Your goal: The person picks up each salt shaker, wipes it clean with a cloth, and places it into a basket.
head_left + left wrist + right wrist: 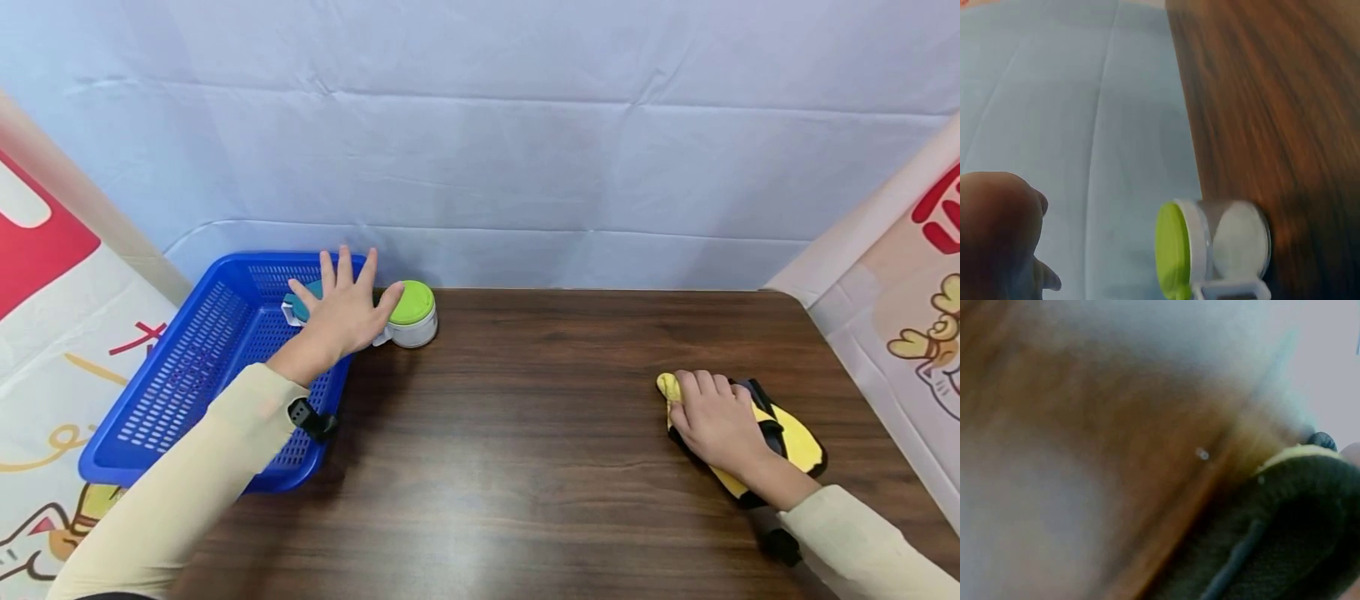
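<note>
My left hand (341,317) hovers over the right rim of a blue plastic basket (97,454), fingers spread and holding nothing. Beneath it, a teal-lidded container (297,306) with a white handle is partly hidden inside the basket. Just right of the hand, a clear jar with a lime-green lid (412,302) and pale handle stands on the table; the left wrist view also shows this jar (1238,240). On the right, my right hand (712,421) grips a yellow fabric item with black trim and a strap (798,440); its exact kind is unclear. Its black side (1310,537) fills the right wrist view's lower right.
A brown wood-grain table (517,433) lies between the hands. Behind it hangs a pale blue cloth (510,167). Printed cloth panels stand at the left (45,350) and right (900,333) sides.
</note>
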Demonstrator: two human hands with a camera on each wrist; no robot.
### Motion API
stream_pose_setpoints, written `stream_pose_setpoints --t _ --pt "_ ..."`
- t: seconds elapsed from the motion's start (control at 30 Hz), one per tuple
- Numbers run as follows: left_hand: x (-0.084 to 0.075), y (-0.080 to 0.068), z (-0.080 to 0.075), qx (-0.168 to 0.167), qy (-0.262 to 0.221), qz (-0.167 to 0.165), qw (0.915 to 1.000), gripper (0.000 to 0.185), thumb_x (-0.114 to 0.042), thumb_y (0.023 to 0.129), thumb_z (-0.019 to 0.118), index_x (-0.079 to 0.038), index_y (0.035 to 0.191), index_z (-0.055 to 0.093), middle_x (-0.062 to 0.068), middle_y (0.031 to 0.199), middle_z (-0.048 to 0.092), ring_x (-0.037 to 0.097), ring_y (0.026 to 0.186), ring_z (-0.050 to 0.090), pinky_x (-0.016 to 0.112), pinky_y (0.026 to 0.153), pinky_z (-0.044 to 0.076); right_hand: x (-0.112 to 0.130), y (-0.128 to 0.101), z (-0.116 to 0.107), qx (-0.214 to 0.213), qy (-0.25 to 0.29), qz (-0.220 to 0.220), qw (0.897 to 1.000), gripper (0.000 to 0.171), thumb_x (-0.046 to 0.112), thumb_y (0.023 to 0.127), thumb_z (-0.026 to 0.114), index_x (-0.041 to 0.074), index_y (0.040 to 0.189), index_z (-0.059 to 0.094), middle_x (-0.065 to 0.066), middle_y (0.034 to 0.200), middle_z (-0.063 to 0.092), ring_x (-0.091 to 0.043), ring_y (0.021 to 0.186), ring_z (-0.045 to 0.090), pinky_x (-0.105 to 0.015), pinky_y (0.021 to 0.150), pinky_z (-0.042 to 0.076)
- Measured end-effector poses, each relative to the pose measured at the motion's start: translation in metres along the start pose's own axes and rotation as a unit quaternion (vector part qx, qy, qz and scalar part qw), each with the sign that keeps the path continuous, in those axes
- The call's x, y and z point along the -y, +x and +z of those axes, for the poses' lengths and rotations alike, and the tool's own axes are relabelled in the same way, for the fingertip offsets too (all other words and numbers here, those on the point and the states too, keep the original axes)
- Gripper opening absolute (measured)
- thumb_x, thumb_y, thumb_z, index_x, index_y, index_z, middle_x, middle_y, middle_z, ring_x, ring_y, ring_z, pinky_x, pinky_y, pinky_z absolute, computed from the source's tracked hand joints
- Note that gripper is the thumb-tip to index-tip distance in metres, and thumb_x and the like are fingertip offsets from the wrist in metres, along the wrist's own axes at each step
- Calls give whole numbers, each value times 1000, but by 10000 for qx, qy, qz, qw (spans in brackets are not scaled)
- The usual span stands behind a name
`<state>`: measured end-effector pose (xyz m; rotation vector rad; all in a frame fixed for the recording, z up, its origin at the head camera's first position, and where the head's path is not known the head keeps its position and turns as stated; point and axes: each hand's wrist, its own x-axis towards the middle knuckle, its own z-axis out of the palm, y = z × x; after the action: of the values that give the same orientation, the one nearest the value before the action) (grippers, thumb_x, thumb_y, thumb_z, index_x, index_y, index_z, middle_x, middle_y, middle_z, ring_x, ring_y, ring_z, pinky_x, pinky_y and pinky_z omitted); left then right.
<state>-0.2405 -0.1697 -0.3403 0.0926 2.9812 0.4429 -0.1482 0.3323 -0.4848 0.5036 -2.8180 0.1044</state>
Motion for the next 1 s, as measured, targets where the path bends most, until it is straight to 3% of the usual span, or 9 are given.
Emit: stream_pose_setpoints --t 0.23,0.57,1.0 --pt "-16 -6 7 -21 149 125 9998 79 -64 103 26 -19 164 3 20 166 -17 40 147 -30 77 102 -23 0 0 0 44 -2 33 10000 39 15 93 57 -5 125 48 -26 109 54 -43 93 52 -58 72 38" --pt "-27 -14 14 133 75 181 9997 79 -64 103 28 -22 164 3 17 167 -16 37 148 -28 77 104 -19 -1 0 1 91 -10 11 10000 37 14 95 54 -5 125 46 -26 109 53 -43 92 50 -56 71 37" --pt "-60 -34 25 -93 -427 452 9980 80 -65 101 33 -22 164 8 17 169 -7 39 152 -19 75 109 -14 1 1 -2 5 -57 -23 10000 38 14 93 57 -6 124 48 -26 106 54 -43 89 51 -56 69 37"
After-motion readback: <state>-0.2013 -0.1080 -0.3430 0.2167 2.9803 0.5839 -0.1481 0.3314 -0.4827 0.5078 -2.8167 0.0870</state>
